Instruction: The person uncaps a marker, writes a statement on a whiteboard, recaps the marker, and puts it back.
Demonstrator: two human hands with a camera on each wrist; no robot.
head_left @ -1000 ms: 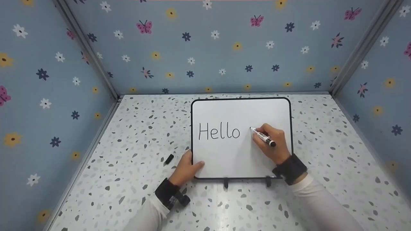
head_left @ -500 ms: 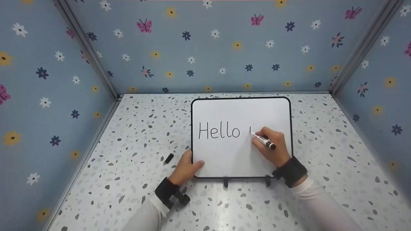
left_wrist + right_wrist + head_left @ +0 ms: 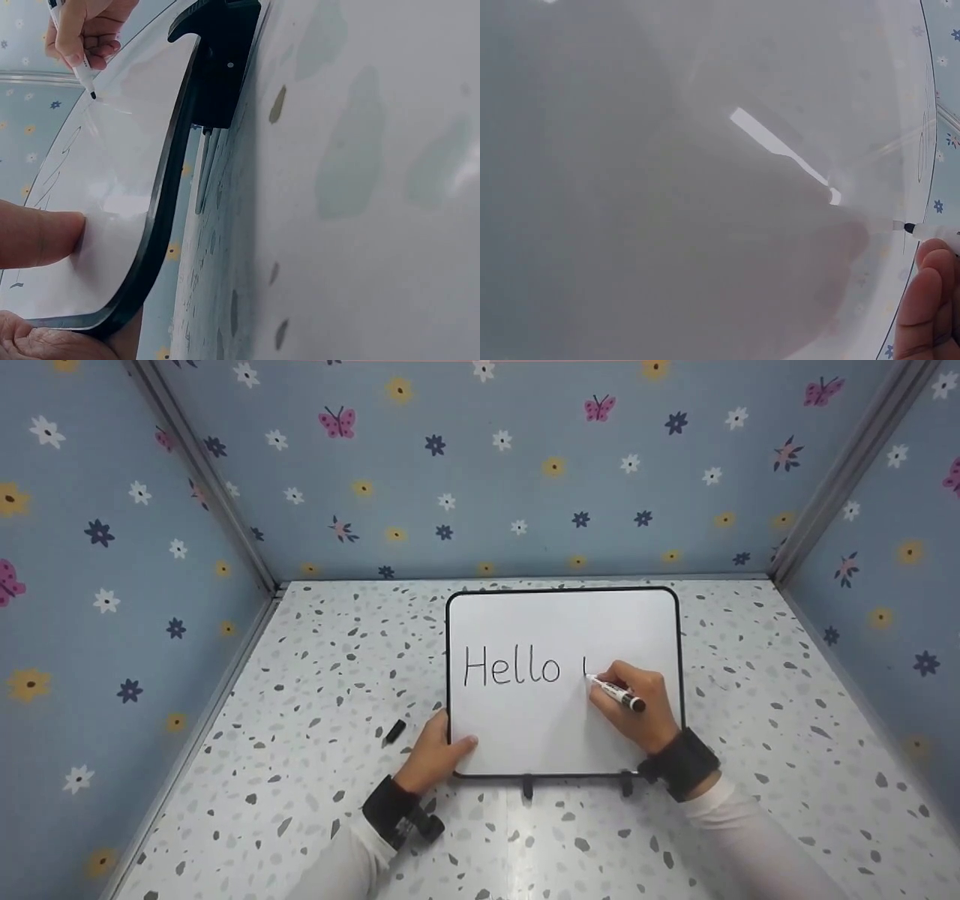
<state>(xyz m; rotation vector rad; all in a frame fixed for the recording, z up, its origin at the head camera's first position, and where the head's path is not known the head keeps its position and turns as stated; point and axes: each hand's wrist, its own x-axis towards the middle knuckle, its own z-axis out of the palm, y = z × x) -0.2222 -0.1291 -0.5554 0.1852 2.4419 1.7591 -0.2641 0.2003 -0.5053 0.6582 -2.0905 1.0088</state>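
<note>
A whiteboard (image 3: pixel 517 735) with a black frame leans upright on the speckled table, "Hello" written across its left half in black. My right hand (image 3: pixel 637 697) pinches a white marker (image 3: pixel 615 691), its black tip (image 3: pixel 909 228) right at the board, at the lower end of a short vertical stroke to the right of the word. My left hand (image 3: pixel 436 754) grips the board's lower left corner. Its thumb (image 3: pixel 45 236) lies on the white face and the other fingers go behind the frame, partly hidden. A black marker cap (image 3: pixel 394 732) lies on the table left of that hand.
Two black feet (image 3: pixel 528 786) stick out under the board's bottom edge; one black stand clip (image 3: pixel 225 64) shows large in the left wrist view. Blue flowered panels (image 3: pixel 510 472) enclose the table (image 3: pixel 315 675) at the back and both sides.
My right hand has moved slightly downward with the marker, leaving a short vertical black line after "Hello". My left hand and the board stay where they were.
</note>
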